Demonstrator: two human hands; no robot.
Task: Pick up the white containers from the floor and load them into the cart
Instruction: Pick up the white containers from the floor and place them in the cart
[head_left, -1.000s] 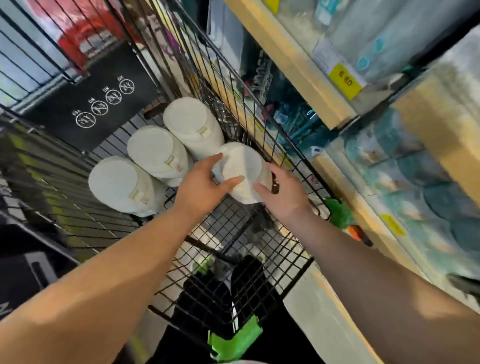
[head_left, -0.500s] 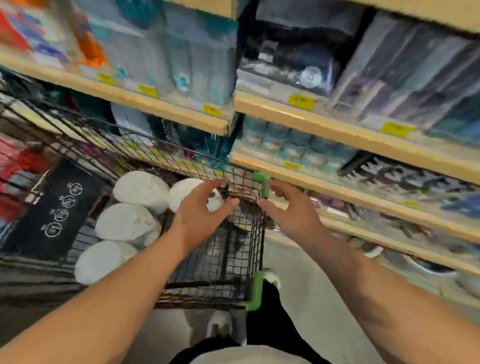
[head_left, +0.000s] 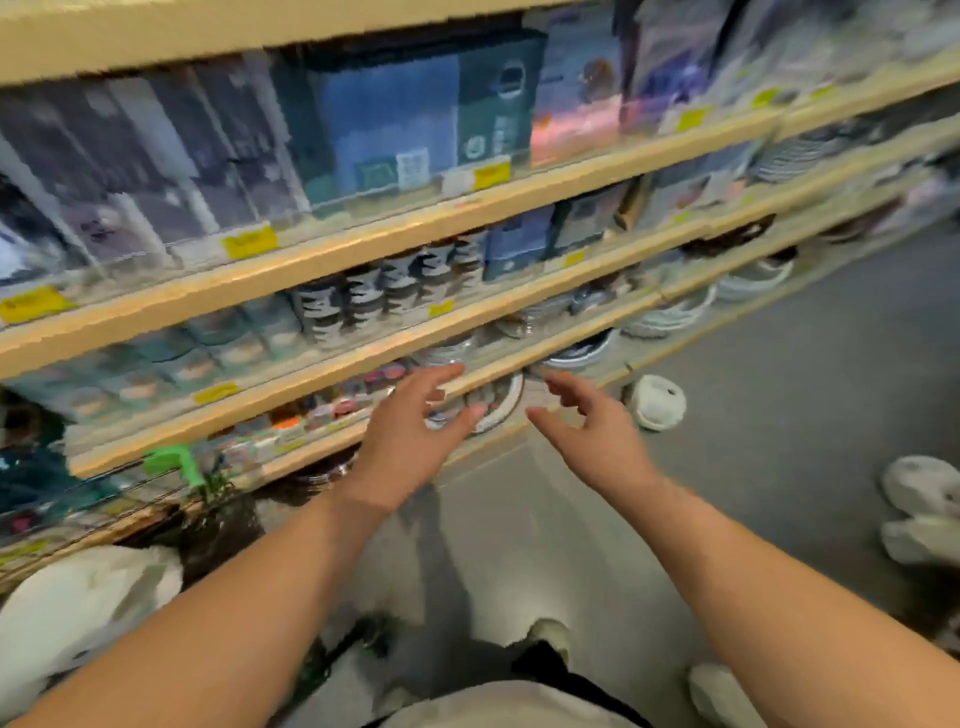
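One white container (head_left: 657, 401) lies on the grey floor by the foot of the shelves, to the right of my right hand (head_left: 592, 434). Two more white containers (head_left: 922, 483) lie on the floor at the right edge. My left hand (head_left: 410, 434) and right hand are both stretched forward in the air with fingers spread, holding nothing. The black wire cart (head_left: 171, 467) with its green corner piece is at the lower left, and a white container (head_left: 78, 613) inside it shows blurred at the bottom left.
Wooden shelves (head_left: 363, 244) stocked with packaged goods, cups and stacked bowls run across the view from left to right. Grey floor (head_left: 779, 364) stretches to the right. My shoes (head_left: 550, 634) show at the bottom.
Both hands let go of the container in the cart and drew away empty. The view swung right from the cart toward the floor and shelves.
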